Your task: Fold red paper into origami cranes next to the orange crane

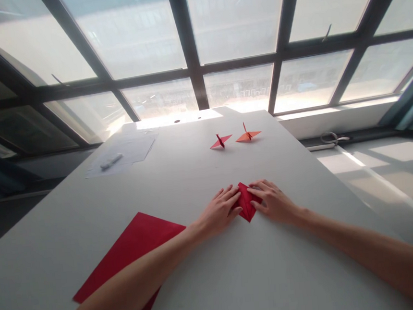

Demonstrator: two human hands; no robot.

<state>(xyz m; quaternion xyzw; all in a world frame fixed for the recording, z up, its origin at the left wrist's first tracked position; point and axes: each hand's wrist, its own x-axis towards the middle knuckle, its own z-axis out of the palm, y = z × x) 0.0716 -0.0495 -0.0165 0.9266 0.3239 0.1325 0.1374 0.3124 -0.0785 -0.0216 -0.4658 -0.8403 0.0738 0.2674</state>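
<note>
A small folded piece of red paper (246, 200), shaped like a diamond with a crease down its middle, lies on the white table between my hands. My left hand (223, 206) holds its left side, fingertips on the upper part and thumb near the lower edge. On the right side, my right hand (270, 198) has its fingers and thumb closed in on the paper in the same way. Both hands cover the side corners, so those folds are hidden. Under my left forearm is a large red sheet (128, 251), partly covered by the arm.
Farther back on the table (190, 175) stand a red paper crane (220, 141) and an orange paper crane (248, 134). White paper sheets (141, 148) with a white object (111, 162) on top lie at the back left. Windows (230, 18) rise behind the table.
</note>
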